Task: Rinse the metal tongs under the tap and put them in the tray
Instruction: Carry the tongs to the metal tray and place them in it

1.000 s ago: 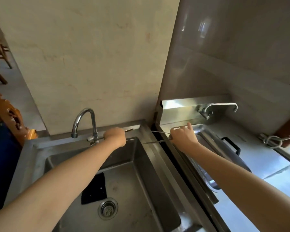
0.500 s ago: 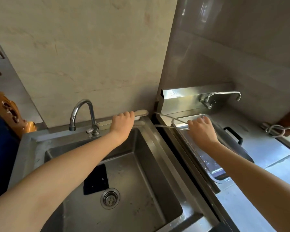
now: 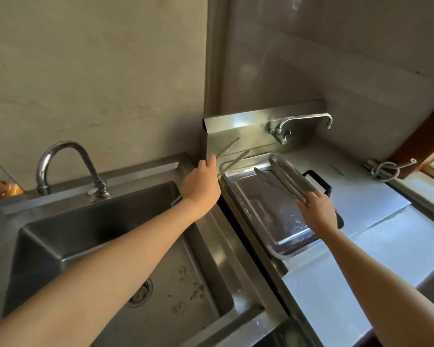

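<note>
My left hand (image 3: 201, 187) is shut on a pair of thin metal tongs (image 3: 232, 155), held above the sink's right rim, their two tips pointing up and right toward the steel splashback. My right hand (image 3: 317, 212) grips the end of a second pair of metal tongs (image 3: 283, 180), which lie slanted over the steel tray (image 3: 282, 252), tips toward its far left corner. The tray sits on the counter right of the sink and looks wet. The curved tap (image 3: 65, 156) stands at the sink's back left; no water runs from it.
The steel sink (image 3: 90, 236) has a drain (image 3: 140, 293) and specks on its floor. A black-handled pan (image 3: 320, 181) lies under the tray. A second tap (image 3: 305, 121) is on the right splashback, and a coiled wire (image 3: 386, 170) lies by the window ledge.
My left hand left the sink's back ledge and swung right, lifting its tongs. My right hand drew back toward me, laying its tongs over the tray. The camera tilted down.
</note>
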Demonstrator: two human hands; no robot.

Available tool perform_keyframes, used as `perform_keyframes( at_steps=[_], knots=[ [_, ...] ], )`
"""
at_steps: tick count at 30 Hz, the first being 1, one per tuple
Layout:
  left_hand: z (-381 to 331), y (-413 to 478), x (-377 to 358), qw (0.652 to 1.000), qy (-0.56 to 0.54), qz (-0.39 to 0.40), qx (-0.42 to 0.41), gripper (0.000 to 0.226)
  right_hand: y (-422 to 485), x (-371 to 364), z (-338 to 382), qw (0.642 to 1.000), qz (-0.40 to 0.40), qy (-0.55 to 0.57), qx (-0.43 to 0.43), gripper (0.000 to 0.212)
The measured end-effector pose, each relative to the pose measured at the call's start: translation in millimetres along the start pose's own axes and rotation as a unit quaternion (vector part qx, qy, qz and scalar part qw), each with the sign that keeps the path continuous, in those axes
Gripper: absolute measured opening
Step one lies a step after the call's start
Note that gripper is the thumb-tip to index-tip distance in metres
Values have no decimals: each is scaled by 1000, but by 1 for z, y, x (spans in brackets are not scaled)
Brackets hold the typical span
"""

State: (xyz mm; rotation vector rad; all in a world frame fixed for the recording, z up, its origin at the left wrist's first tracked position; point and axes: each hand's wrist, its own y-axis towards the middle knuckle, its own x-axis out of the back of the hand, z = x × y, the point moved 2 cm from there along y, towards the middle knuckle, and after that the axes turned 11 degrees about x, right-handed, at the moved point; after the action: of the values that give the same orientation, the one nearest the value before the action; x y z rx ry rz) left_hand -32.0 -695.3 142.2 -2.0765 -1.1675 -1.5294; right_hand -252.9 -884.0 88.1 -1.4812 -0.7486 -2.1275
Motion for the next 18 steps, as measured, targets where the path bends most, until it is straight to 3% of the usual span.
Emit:
perform_keyframes(
  at_steps=[5,10,13,18],
  knots=[
    [-38,-6,-25,991,-105,51,66,24,11,-15,-27,1000,10,21,-15,33],
    [-53,-4,-50,964,-186,105,162,32,24,-30,-37,999,28,27,2,34],
    [-54,-3,-69,897,-332,158,246,31,29,-40,-44,999,30,35,10,37],
    [-59,-9,-87,734,-557,227,316,19,30,-50,-64,999,42,15,3,41]
  ],
)
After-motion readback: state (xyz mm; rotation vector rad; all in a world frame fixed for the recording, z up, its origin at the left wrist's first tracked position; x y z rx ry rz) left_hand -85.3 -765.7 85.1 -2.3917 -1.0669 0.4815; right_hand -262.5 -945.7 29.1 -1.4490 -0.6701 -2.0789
